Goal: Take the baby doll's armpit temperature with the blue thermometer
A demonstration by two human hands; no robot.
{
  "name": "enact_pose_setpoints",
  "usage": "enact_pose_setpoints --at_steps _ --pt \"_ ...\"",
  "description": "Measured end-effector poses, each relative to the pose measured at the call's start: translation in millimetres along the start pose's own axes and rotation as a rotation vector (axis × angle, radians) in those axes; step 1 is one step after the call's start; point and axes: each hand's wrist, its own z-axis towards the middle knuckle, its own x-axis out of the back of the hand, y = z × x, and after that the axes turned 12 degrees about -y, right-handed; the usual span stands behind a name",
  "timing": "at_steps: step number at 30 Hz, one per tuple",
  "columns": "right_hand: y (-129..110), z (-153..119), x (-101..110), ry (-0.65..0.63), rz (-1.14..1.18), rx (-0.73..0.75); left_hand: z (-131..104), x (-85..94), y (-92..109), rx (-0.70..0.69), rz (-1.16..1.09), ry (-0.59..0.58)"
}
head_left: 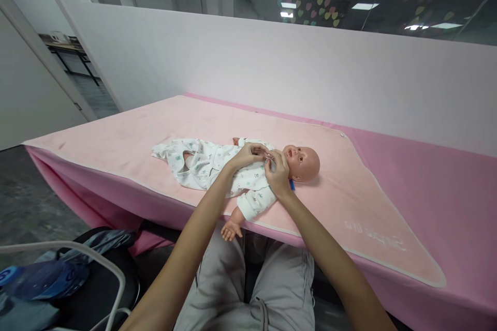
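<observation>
A baby doll [306, 163] lies on its back on the pink mat, its head to the right. It wears a white printed baby outfit [248, 177] with long sleeves and legs. My left hand [250, 154] is over the doll's chest, fingertips pinched on the outfit near the neckline. Close against it, my right hand [277, 169] pinches the cloth just below the doll's chin. The small bit of fabric between my fingertips is mostly hidden. One doll hand [232, 229] hangs over the table's front edge. Through an opening in the outfit's leg, some doll skin shows.
The pale pink mat [349, 201] covers much of a table with a darker pink cloth [438, 186]. Behind rises a white partition [291, 72] with glass above. At lower left, a black chair [116, 274] holds a blue-tinted bottle [46, 278] and grey cloth.
</observation>
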Motion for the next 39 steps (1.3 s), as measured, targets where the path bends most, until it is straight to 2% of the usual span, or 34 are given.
enact_pose_setpoints --at_steps 14,22,28,39 --pt "-2.4 -1.1 0.2 -0.006 0.017 -0.017 -0.5 -1.7 4.2 0.041 -0.066 0.035" --pt "-3.8 -0.8 0.3 -0.051 -0.010 -0.015 -2.1 -3.7 9.0 0.059 -0.110 0.065" --pt "-4.3 -0.3 -0.1 -0.033 -0.034 -0.038 -2.5 -5.5 14.3 0.043 -0.108 0.050" --pt "-1.8 -2.8 -0.9 -0.030 -0.039 -0.061 -1.9 -4.1 10.8 0.027 -0.085 0.047"
